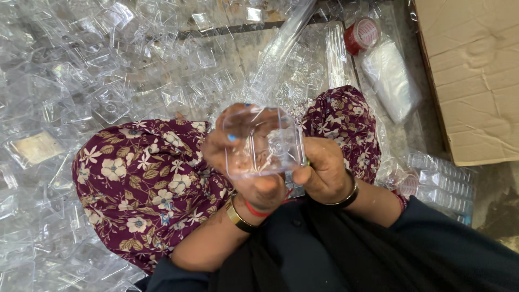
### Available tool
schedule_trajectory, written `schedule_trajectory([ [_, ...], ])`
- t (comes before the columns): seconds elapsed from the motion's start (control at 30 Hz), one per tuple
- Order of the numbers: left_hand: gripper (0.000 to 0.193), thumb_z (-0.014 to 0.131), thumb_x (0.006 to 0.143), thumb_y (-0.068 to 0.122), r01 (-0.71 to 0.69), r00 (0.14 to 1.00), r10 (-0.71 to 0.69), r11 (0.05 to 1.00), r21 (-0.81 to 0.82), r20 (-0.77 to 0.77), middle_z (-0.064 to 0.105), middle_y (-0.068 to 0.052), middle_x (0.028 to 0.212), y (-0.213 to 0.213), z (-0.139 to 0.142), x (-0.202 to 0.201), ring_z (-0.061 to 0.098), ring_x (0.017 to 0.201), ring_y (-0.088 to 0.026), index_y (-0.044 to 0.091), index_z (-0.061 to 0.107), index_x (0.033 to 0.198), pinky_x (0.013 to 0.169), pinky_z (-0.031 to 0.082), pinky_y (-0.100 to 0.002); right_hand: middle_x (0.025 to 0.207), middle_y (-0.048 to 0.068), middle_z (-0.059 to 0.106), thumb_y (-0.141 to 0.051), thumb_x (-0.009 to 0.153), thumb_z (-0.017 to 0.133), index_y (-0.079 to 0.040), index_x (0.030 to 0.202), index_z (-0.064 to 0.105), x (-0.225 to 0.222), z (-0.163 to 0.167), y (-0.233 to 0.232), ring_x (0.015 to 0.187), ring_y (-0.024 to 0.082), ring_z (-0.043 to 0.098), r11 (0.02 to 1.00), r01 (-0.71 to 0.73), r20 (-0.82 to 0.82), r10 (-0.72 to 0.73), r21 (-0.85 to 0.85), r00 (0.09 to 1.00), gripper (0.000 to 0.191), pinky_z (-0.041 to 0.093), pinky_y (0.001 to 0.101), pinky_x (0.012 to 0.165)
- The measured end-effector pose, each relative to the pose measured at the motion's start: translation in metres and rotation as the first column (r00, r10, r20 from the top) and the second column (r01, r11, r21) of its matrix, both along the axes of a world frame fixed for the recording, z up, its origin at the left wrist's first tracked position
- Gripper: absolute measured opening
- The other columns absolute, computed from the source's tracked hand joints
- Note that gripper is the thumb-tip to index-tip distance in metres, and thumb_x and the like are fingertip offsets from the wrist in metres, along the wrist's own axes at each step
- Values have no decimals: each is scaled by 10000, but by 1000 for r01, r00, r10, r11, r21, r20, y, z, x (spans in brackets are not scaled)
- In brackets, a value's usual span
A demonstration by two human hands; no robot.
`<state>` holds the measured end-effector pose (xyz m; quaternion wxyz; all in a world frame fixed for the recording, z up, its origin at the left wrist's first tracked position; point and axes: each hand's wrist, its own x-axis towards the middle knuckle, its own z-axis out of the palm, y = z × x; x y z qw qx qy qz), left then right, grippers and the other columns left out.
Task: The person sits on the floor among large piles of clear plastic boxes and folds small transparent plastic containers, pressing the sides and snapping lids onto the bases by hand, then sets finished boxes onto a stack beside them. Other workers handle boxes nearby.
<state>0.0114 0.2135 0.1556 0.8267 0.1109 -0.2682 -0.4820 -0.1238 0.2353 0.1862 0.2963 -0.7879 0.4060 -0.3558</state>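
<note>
I see the left hand closed around a clear square plastic tray, fingers behind it and showing through the plastic, thumb at its lower edge. The right hand is curled in a loose fist just beside the tray's right edge and touches it; I cannot tell whether it actually pinches the tray, since the fingertips are tucked out of sight. The tray is held up in front of the lap, above knees in a maroon floral cloth.

From behind the tray a long clear plastic sleeve rises toward the top edge; where its lower end stops is hidden by the tray. Both forearms are cut off by dark sleeves at the bottom.

The floor around the knees is buried under a heap of loose clear trays, so overlapped that I cannot separate single pieces. At upper right lie a red-and-white tape roll and a packet of clear bags; beside them a cardboard box, cut by the frame. Stacked clear trays sit lower right.
</note>
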Motion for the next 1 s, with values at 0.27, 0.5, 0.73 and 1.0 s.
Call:
schedule_trajectory([
  [0.27,775,718,1034,561,432,901,-432,889,152,-36,484,-192,1448,-17,17,37,587,1150,-212,21,392,1484,915,553,-305,1061,146,649,-375,1175,430,-7,1144,622,-6,18,2,994,251,620,978,149,-77,-162,-147,984,416,503,318,861],
  [0.5,842,700,1049,563,490,862,-504,857,160,60,534,-187,1522,-22,23,51,584,1096,-159,-1,389,1590,903,541,-270,1040,89,697,-35,1022,599,-39,1150,518,3,22,-2,888,209,684,939,134,108,-104,-316,989,152,526,359,826],
  [0.73,761,712,1083,528,514,837,-531,846,141,134,555,-154,1473,-18,21,50,598,1060,-155,15,453,1581,927,494,-268,1117,124,691,-22,952,655,-33,1171,657,-10,40,-1,999,290,667,932,7,-238,-100,-363,966,219,501,413,924],
  [1.0,656,730,1113,404,580,802,-586,811,83,120,516,-131,1510,-16,21,52,589,1099,-140,15,462,1569,991,486,-296,1084,121,654,-131,928,703,-22,1247,704,-8,43,-2,1049,319,598,929,-2,-349,-136,-369,927,337,485,434,960],
])
